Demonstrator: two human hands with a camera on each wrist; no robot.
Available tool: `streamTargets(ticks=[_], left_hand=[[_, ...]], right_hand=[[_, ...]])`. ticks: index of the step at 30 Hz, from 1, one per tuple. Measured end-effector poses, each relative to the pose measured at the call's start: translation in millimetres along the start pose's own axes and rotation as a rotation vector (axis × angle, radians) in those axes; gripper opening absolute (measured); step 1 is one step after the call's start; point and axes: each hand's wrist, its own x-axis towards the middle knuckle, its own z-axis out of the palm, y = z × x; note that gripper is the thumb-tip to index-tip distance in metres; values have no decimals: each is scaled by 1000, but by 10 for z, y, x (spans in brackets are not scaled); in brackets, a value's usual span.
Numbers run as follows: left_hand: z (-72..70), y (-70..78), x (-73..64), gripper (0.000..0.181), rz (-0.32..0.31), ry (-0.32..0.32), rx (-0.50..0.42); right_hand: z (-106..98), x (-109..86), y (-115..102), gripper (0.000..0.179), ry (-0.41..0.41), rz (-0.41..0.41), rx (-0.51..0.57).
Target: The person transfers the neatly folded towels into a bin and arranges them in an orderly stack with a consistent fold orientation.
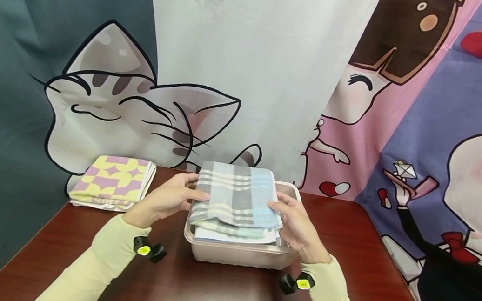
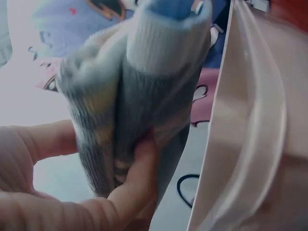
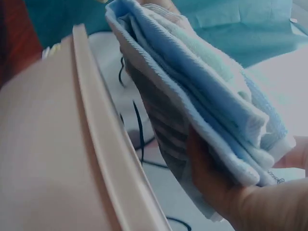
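Presumably light, soft and floppy, hardly fragile: one folded towel [image 1: 238,192], held over the bin [image 1: 239,255] by two hands, left [image 1: 165,199] and right [image 1: 299,224], partly closed, pinching opposite sides, where all layers are best clasped together against unfolding.

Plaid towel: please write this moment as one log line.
left hand: grips folded plaid towel; right hand: grips same towel; beige bin: beneath towel; yellow-and-purple towel: folded, on table left of bin
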Motion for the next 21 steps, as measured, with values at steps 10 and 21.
streamTargets(ticks=[10, 21], left_hand=[[183, -169, 294, 72, 13, 79, 237], [238, -340, 371, 90, -51, 129, 381]], right_hand=[[-291, -21, 64, 40, 146, 51, -62], [-382, -2, 124, 34, 159, 141, -156]])
